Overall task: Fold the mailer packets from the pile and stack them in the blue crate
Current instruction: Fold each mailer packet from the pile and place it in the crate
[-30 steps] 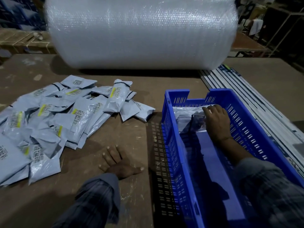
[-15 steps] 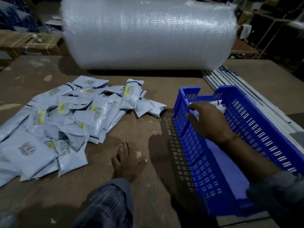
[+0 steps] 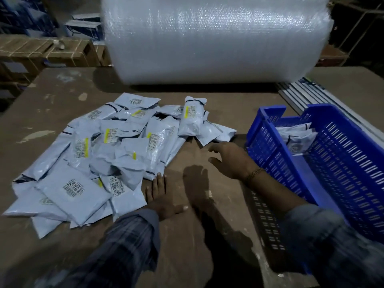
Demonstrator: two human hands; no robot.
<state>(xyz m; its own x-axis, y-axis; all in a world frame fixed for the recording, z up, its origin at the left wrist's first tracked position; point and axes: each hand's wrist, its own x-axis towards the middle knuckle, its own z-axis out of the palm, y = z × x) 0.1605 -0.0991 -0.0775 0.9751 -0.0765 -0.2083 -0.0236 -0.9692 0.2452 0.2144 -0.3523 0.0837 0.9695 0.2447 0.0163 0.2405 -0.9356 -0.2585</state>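
Blue slotted plastic crate (image 3: 324, 161) sits at the right of the table, long axis running away from the viewer. Contents: a few pale grey folded mailer packets (image 3: 296, 138) stacked against its far end; near half shows bare blue floor.

Pile of unfolded pale grey plastic mailer packets (image 3: 108, 154), most with barcode labels and yellow strips, lies spread across the left and centre of the table, overlapping loosely. One rolled packet (image 3: 192, 119) lies on top at the pile's far right edge.

Left hand (image 3: 164, 196) rests flat on the table, fingers straight, fingertips touching the near edge of the pile; holds nothing. Right hand (image 3: 230, 161) hovers above the table between pile and crate, fingers loosely spread and slightly bent, empty, casting a shadow below.

Surface: worn brown board table (image 3: 187, 256), scuffed with pale marks. Large roll of clear bubble wrap (image 3: 214, 38) lies across the far edge. Grey flat strips (image 3: 295, 94) are stacked beyond the crate. Cardboard cartons (image 3: 45, 50) stand behind at left; room is dim.
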